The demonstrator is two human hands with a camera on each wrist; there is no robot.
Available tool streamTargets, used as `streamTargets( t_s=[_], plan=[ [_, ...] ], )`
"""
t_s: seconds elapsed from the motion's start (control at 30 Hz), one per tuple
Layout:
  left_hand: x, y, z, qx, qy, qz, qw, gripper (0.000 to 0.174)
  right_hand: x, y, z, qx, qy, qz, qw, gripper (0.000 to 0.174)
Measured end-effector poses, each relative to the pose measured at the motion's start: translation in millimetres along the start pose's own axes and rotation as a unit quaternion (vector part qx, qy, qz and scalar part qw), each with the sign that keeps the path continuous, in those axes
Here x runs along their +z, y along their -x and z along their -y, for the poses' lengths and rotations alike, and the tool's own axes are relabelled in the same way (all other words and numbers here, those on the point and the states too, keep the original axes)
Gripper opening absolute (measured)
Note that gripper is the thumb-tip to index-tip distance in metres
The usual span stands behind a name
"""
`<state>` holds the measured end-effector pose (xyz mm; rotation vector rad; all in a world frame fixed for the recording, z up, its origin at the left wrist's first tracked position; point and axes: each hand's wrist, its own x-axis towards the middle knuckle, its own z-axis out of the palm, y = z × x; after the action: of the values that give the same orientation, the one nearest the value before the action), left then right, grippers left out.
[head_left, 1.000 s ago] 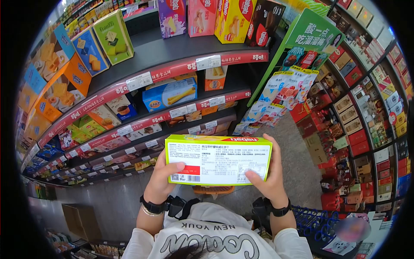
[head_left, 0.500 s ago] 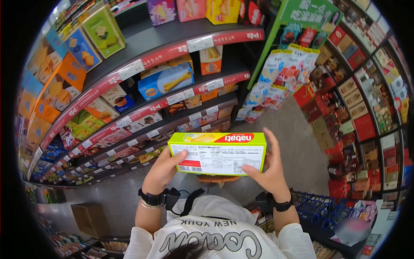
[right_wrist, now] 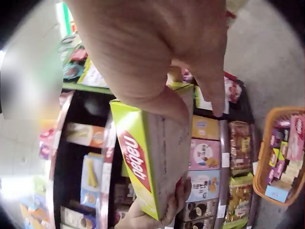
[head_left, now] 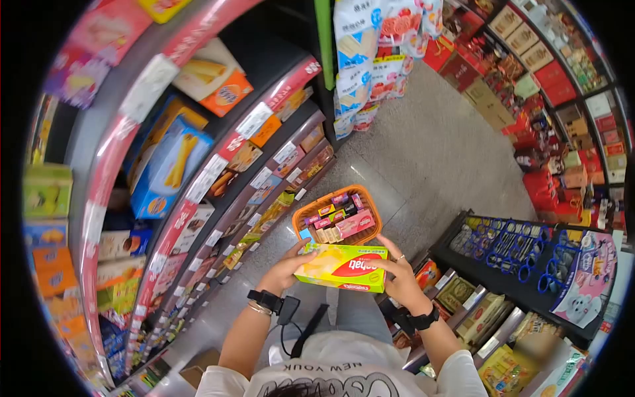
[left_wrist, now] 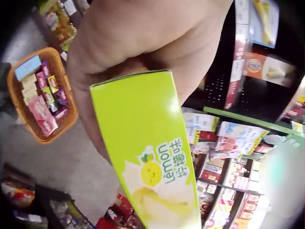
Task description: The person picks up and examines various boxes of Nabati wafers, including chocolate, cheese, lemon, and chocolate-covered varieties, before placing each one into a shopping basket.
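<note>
Your left hand [head_left: 281, 271] grips one end of the lemon Nabati wafer box [head_left: 338, 266] and your right hand [head_left: 404, 284] the other — its long axis lying crosswise between them, with the orange basket [head_left: 297, 216] beyond it.

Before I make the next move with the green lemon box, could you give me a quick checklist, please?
1. Left hand gripping the box: ok.
2. Right hand holding the opposite end: ok.
3. Box end facing the left wrist camera closed: ok.
4. Basket within view: ok, just beyond the box in the head view.
5. Box inside the basket: not ok, held outside it.
6. Enough room among the packs already inside: cannot tell.
</note>
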<state>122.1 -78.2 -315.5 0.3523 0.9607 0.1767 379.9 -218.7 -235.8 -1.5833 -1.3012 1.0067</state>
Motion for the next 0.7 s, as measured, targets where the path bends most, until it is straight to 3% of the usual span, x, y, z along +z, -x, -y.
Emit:
streamTargets(
  t_s=[0.03, 0.1, 0.17, 0.2, 0.3, 0.33, 0.4, 0.47, 0.57, 0.7],
  plan=[
    [-5, -16, 4, -0.005, 0.018, -0.013, 1.000, 0.074, 6, 2, -23, 0.053, -0.028, -0.012, 0.998, 0.053],
    [-16, -49, 20, 0.008, 0.031, -0.050, 0.998, 0.065, 19, 10, -75, 0.141, -0.123, 0.015, 0.982, 0.073],
    [-41, -96, 49, 0.032, 0.041, -0.073, 0.996, 0.060, 34, 11, -117, 0.258, -0.291, 0.021, 0.921, 0.086],
    [-51, -119, 63, 0.047, 0.044, -0.098, 0.993, 0.051, 40, 12, -143, 0.302, -0.332, 0.072, 0.891, 0.095],
    [-84, -189, 95, 0.051, 0.057, -0.087, 0.993, 0.048, 82, 11, -255, 0.328, -0.360, -0.070, 0.871, 0.091],
    [-93, -212, 105, 0.052, 0.057, -0.090, 0.993, 0.047, 96, 1, -285, 0.348, -0.320, -0.141, 0.870, 0.076],
    [-112, -260, 122, 0.070, -0.011, -0.104, 0.992, 0.048, 123, -8, -375, 0.350, -0.236, -0.149, 0.894, 0.065],
    [-143, -308, 143, 0.083, -0.046, -0.124, 0.988, 0.047, 140, -23, -426, 0.351, -0.160, -0.143, 0.911, 0.057],
    [-211, -387, 181, 0.062, -0.121, -0.192, 0.972, 0.043, 154, -58, -481, 0.354, -0.054, -0.110, 0.927, 0.051],
    [-237, -441, 183, 0.031, -0.142, -0.210, 0.967, 0.040, 185, -79, -553, 0.354, 0.002, -0.098, 0.930, 0.050]
  ],
)
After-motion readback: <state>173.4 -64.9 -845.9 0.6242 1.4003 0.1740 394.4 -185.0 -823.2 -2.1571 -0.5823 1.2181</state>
